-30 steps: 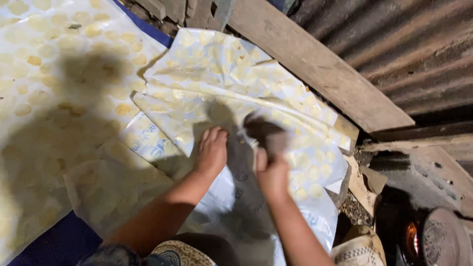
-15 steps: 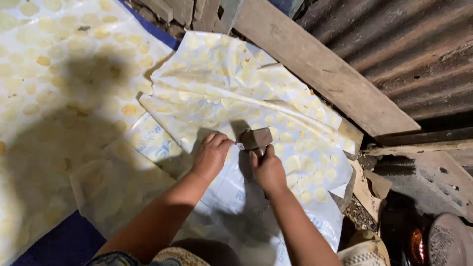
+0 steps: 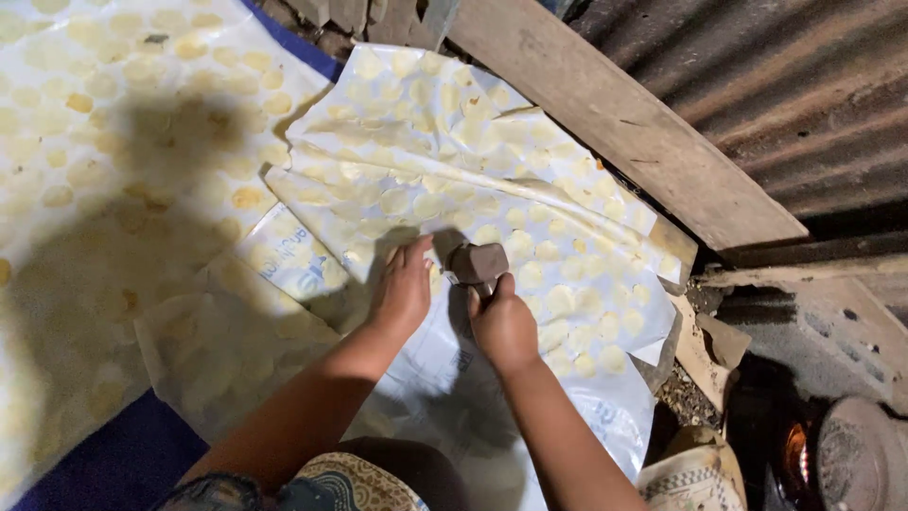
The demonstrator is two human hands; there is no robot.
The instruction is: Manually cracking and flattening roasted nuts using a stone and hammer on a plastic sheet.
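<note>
While we kneel over the ground, the biggest thing under us is the spread of pale plastic sheeting (image 3: 113, 142) running away to the left of our left hand, dotted all over with flat yellowish discs (image 3: 248, 197) laid out in rows. Ahead of both hands lies a second, smaller white sheet (image 3: 454, 161), creased and partly folded over itself, also covered in pale rounds. Beyond it, up and to the right of our right hand, a broad wooden plank (image 3: 624, 123) leans along a rusty corrugated metal wall (image 3: 804, 104). A strip of dark blue cloth (image 3: 104, 464) shows near our left elbow.

Our left hand (image 3: 402, 289) presses flat on the smaller sheet, fingers together and empty, holding the plastic down. Our right hand (image 3: 501, 322) is closed around the handle of a small mallet-like tool, whose blocky brownish head (image 3: 478, 262) sits just beyond the knuckles, close to the left fingertips and low over the sheet (we cannot tell whether it touches).

As we judge it, most of the work is laid out already: both sheets carry many flattened rounds. What remains seems to be the patch of bare plastic nearest our knees and whatever lies under the tool.
</note>
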